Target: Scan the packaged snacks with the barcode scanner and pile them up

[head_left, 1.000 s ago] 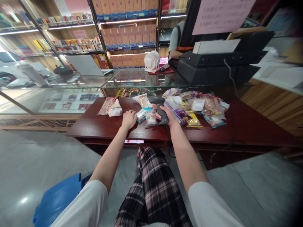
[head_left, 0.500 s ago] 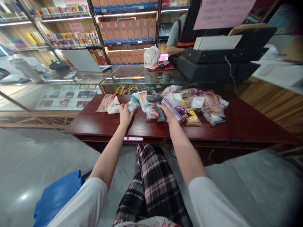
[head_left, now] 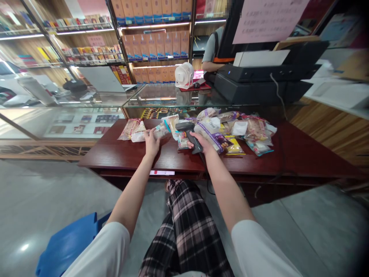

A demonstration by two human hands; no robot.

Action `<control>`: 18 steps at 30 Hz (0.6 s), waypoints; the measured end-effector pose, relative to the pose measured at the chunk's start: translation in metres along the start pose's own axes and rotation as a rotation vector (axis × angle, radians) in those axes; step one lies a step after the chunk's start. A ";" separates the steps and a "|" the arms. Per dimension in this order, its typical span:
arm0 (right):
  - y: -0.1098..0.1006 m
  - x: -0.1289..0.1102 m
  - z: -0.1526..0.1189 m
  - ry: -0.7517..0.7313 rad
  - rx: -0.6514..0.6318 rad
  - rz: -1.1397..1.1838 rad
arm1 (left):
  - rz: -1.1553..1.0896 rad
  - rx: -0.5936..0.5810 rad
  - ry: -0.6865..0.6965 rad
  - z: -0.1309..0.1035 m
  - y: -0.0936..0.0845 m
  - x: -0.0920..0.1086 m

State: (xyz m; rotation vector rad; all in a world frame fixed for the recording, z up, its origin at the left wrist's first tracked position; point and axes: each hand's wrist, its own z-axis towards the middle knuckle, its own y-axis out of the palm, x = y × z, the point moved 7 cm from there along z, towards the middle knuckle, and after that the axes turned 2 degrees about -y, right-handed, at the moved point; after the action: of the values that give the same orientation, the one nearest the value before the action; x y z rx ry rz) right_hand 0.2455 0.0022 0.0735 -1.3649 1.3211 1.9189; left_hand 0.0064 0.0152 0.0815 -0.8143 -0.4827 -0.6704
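In my right hand (head_left: 201, 143) is a dark barcode scanner (head_left: 192, 139), fingers wrapped round its handle and its head tilted up to the left. My left hand (head_left: 152, 143) grips the left end of a clear snack packet (head_left: 162, 129) with a blue edge, held at the tabletop. Left of that hand lie a white paper-wrapped packet (head_left: 138, 132) and a reddish snack bag (head_left: 128, 129). A striped packet (head_left: 174, 122) lies just beyond the scanner. Close to my right hand is a purple-banded bag (head_left: 211, 134); a yellow packet (head_left: 235, 147) lies right of it.
More bagged snacks (head_left: 255, 129) are heaped on the right of the dark red desk (head_left: 127, 152). Behind stands a glass counter (head_left: 161, 94) with a white fan (head_left: 184, 75) and a black register (head_left: 259, 84). A person's arm (head_left: 211, 66) shows there. A blue stool (head_left: 67, 246) stands at lower left.
The scanner has tilted, its head now showing more clearly above my right hand. My left hand has shifted slightly left with the clear packet, now lying more level. The view has tipped up slightly.
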 end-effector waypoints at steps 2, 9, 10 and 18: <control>0.001 0.003 0.000 0.025 -0.039 -0.007 | -0.004 -0.032 0.025 0.000 0.003 0.001; 0.001 0.006 0.001 0.017 -0.072 -0.055 | -0.002 -0.078 0.026 -0.001 0.007 0.001; 0.001 0.006 0.001 0.018 -0.066 -0.057 | -0.001 -0.076 0.017 -0.001 0.007 0.000; -0.003 0.009 0.004 -0.002 -0.061 -0.049 | -0.005 -0.022 -0.059 0.000 0.004 -0.008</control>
State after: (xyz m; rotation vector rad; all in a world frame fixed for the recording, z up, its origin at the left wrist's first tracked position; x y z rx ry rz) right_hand 0.2419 0.0051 0.0641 -1.4114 1.2254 1.9421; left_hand 0.0039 0.0198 0.0741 -0.8558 -0.5314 -0.6589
